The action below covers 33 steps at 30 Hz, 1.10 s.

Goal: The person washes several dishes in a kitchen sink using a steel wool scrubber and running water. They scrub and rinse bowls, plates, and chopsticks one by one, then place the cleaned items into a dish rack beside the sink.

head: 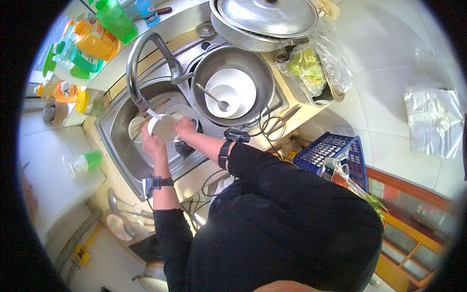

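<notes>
Under the running tap (pixel 133 69), a white bowl (pixel 162 127) is tilted in the stream of water. My left hand (pixel 154 145) grips its near left side. My right hand (pixel 185 128) is at the bowl's right edge, its fingertips partly hidden. Below them, the steel sink (pixel 122 153) holds another white bowl (pixel 135 126), chopsticks (pixel 160 106) and a plate (pixel 184 109) partly covered by the hands. A dark, crumpled thing (pixel 184 149), perhaps a scrubber or cloth, lies beneath my right wrist.
Right of the sink, a wok (pixel 268 87) contains white dishes (pixel 246 78) and a metal spoon (pixel 223 106). Scissors (pixel 281 122) and cables (pixel 261 127) lie nearby. A lidded pot (pixel 237 31) stands behind; bottles (pixel 96 40) line the ledge. A blue basket (pixel 328 157) sits at right.
</notes>
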Motion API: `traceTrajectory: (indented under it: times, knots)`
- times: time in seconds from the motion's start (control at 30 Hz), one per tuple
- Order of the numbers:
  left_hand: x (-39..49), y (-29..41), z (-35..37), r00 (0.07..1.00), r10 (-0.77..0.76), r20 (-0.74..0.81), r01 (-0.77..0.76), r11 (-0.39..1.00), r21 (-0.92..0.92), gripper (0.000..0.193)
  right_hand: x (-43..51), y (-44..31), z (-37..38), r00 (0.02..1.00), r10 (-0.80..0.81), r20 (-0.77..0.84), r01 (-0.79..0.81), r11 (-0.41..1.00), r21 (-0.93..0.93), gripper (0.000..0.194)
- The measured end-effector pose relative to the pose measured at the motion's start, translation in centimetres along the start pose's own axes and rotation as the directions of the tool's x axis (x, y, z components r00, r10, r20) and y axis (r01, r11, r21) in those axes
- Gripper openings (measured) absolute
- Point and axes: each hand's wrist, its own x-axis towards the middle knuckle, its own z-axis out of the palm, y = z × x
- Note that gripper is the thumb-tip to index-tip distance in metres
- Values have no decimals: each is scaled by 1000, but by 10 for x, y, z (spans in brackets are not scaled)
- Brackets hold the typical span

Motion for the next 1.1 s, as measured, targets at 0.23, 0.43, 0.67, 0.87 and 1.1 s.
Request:
traceTrajectory:
  times: [0.23,0.43,0.67,0.87,1.1]
  knots:
    - [-5,30,8,932,349,100,-350,789,505,44,16,-31,-6,821,-191,539,-422,432,797,28]
    - [-40,57,-2,914,398,-72,-377,903,209,49,-3,-56,-52,769,-167,617,-493,460,738,34]
    - [3,42,10,944,4,330,3,1000,-19,43,-38,-34,-63,758,-86,646,-425,685,591,39]
    - [3,3,1,632,-497,594,774,371,-513,60,-34,-47,-74,706,-180,685,-399,698,594,45]
    - [-10,-1,-35,709,-256,657,628,-194,-753,55,-18,-58,-37,719,-179,671,-478,574,665,47]
